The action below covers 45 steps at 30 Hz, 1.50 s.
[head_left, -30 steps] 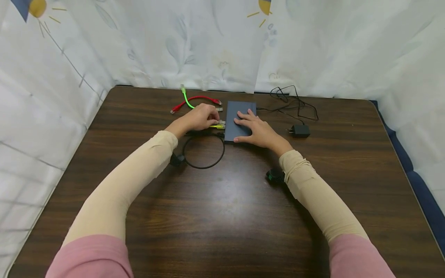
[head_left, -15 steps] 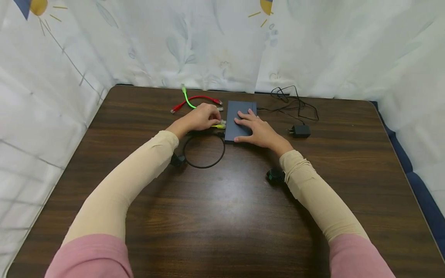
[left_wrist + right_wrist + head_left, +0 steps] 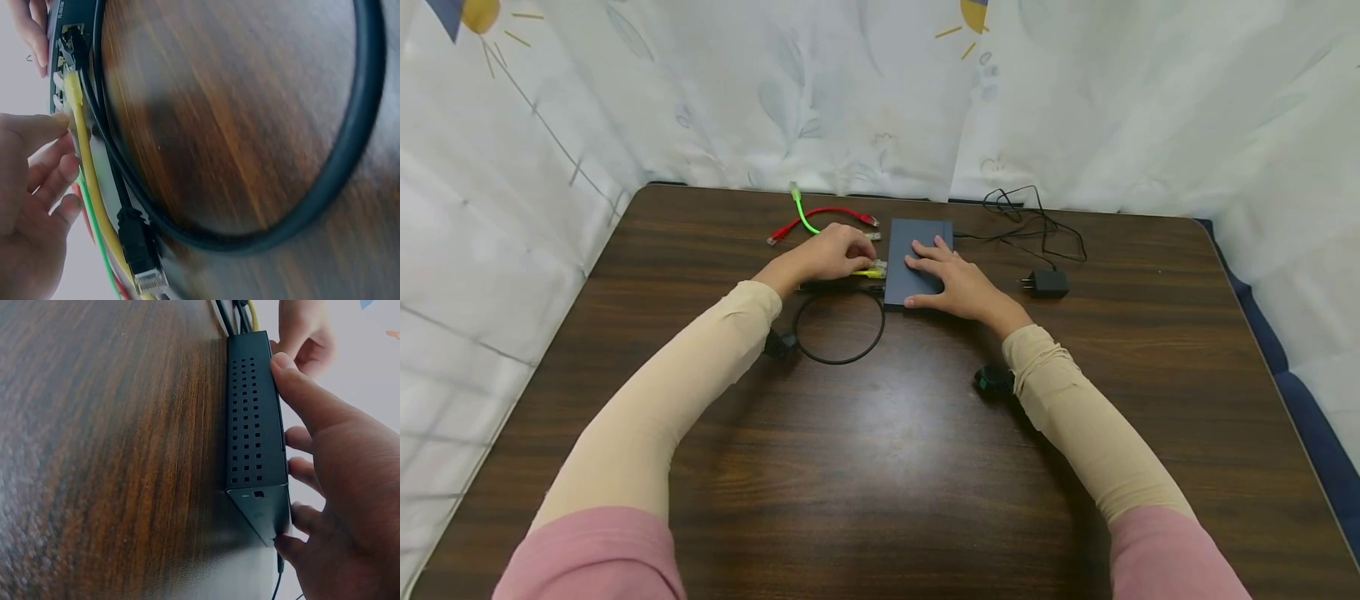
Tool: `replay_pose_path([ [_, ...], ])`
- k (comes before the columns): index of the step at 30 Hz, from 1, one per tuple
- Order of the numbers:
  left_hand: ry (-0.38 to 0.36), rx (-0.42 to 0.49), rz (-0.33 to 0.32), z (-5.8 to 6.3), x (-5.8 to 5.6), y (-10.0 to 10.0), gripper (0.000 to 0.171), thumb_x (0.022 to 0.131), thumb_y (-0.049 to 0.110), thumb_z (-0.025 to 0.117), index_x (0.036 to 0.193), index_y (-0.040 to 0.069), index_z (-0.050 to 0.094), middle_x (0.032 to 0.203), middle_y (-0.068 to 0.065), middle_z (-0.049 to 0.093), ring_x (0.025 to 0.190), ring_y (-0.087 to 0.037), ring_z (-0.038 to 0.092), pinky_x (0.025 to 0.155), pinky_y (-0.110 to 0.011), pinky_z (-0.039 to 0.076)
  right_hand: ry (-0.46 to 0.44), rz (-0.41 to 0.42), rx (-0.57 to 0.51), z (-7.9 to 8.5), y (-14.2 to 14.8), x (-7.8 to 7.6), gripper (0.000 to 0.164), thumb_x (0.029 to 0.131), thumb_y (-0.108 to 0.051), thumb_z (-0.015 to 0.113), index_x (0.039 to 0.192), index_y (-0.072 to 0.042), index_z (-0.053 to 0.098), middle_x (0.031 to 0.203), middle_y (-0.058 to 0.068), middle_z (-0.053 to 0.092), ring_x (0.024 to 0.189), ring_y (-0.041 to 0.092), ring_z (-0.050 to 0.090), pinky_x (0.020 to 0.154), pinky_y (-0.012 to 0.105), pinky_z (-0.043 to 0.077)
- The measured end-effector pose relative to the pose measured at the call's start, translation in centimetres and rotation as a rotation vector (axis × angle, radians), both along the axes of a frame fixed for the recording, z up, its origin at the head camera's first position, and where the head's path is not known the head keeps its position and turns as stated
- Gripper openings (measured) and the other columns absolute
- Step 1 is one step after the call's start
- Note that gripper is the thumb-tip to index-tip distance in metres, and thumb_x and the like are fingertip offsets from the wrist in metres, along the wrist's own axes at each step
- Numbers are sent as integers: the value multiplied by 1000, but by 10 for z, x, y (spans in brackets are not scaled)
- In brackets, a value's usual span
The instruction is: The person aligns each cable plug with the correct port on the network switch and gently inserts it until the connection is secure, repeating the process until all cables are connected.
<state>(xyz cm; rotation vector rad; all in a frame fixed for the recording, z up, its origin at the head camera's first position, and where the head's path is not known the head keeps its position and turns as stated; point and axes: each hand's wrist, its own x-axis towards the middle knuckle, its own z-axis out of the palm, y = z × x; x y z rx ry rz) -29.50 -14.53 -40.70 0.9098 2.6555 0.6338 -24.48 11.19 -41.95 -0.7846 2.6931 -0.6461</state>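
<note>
My right hand [image 3: 958,286] lies spread on top of a dark blue-grey network switch [image 3: 917,232]; in the right wrist view its thumb reaches over the vented side's edge. On the switch's left, at the port side, my left hand [image 3: 833,252] pinches a pale network cable plug [image 3: 59,100] between thumb and finger, largely hidden by them. Close beside it, a yellow network cable [image 3: 91,175] runs into the switch. A black network cable plug [image 3: 74,47] sits in a port next to the yellow one, its cable [image 3: 370,94] forming a large loop.
Green [image 3: 805,217] and red [image 3: 831,211] network cables lie behind my left hand. A black power adapter [image 3: 1047,283] with tangled cord [image 3: 1063,242] lies right of the switch. The black cable's loose plug [image 3: 140,247] shows in the left wrist view. A curtain [image 3: 880,100] borders the table's back.
</note>
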Motion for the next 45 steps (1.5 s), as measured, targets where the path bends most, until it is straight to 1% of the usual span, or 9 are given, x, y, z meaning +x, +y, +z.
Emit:
replay_pose_path([
  [3,-8,-24,6,0,0,-3,23,96,19,59,115,10,70,106,-8,67,81,-22,54,74,-35,44,-1,2,0,0,0,0,78,86,-57,64,151,-26,35,163,-5,15,152,25,-2,122,52,10],
  [5,-7,-37,7,1,0,-6,24,96,18,59,116,9,69,108,-8,67,81,-22,54,74,-35,44,-2,1,1,1,0,0,78,86,-57,64,151,-26,34,163,-5,14,152,25,-2,122,52,10],
  [10,4,-69,17,3,1,-14,22,96,18,59,113,9,70,113,-10,66,92,-25,58,83,-40,47,-3,2,6,0,0,0,78,86,-57,64,151,-26,34,163,-5,14,152,25,-3,122,53,10],
  [19,47,-90,26,4,1,-26,20,95,18,61,108,8,72,112,-12,67,103,-28,61,91,-45,48,0,4,8,-1,0,-1,78,86,-56,64,151,-26,34,163,-4,15,152,25,-2,122,53,10],
  [22,68,-81,19,3,1,-28,18,94,19,63,105,8,73,110,-11,68,101,-28,63,90,-44,49,1,4,7,-1,0,-1,77,86,-56,64,151,-26,34,163,-4,15,152,24,-2,122,53,10],
  [26,99,-52,-5,1,2,-26,16,93,16,65,101,6,74,104,-12,70,94,-26,65,85,-43,51,2,8,3,-1,1,-1,78,86,-56,64,151,-25,34,163,-4,14,152,24,-3,121,53,10],
  [29,103,-41,-20,1,4,-24,15,93,13,65,100,5,74,102,-12,71,91,-26,67,82,-42,53,6,17,0,-2,1,-1,78,86,-56,65,151,-25,35,163,-4,14,152,25,-3,121,53,10],
  [38,131,-12,-34,-2,5,-21,14,92,10,65,99,3,75,100,-13,72,89,-26,68,80,-41,55,8,21,-9,-3,-1,-2,77,87,-54,64,151,-23,34,163,-2,14,152,27,-3,121,54,10],
  [45,151,19,-48,-4,5,-22,14,92,9,64,99,1,74,101,-15,71,90,-28,68,81,-42,55,1,17,7,-2,-2,0,80,87,-56,63,152,-23,30,164,-3,11,152,28,-6,121,53,9],
])
